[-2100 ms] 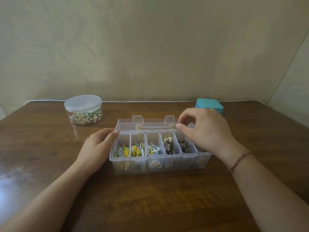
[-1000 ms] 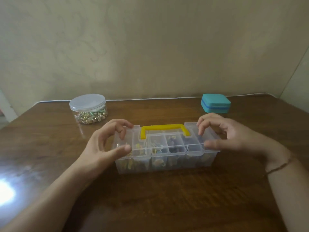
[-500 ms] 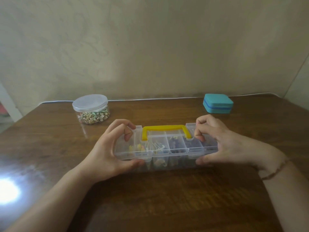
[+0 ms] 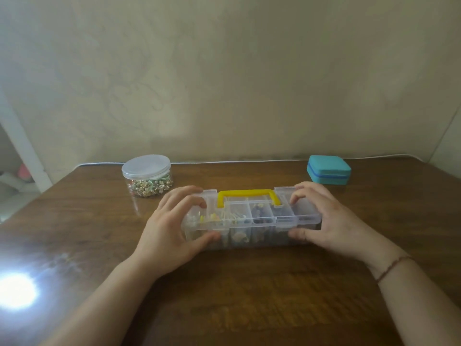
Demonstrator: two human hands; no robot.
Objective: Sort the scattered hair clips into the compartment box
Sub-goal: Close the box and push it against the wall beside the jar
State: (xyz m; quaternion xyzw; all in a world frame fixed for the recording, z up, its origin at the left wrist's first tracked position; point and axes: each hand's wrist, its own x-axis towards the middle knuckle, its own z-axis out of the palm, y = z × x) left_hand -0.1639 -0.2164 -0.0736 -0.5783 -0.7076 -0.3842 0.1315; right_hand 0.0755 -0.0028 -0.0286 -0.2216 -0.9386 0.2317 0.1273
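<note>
The clear compartment box (image 4: 287, 216) stands mid-table with its lid down and a yellow handle (image 4: 248, 194) lying on top. Coloured hair clips (image 4: 224, 218) show through the lid in the left compartments, dark ones in the middle. My left hand (image 4: 169, 228) grips the box's left end, fingers curled over the lid and thumb on the front wall. My right hand (image 4: 326, 221) grips the right end the same way, fingertips on the lid, thumb against the front.
A round clear jar (image 4: 146, 176) with a white lid, full of small clips, stands at the back left. A teal case (image 4: 328, 173) sits at the back right. The brown wooden table (image 4: 237, 295) meets a wall behind; a bright glare lies front left.
The lid, open two seconds ago, has been folded down over the compartments. Both hands moved to the box's ends and now press the lid and front together.
</note>
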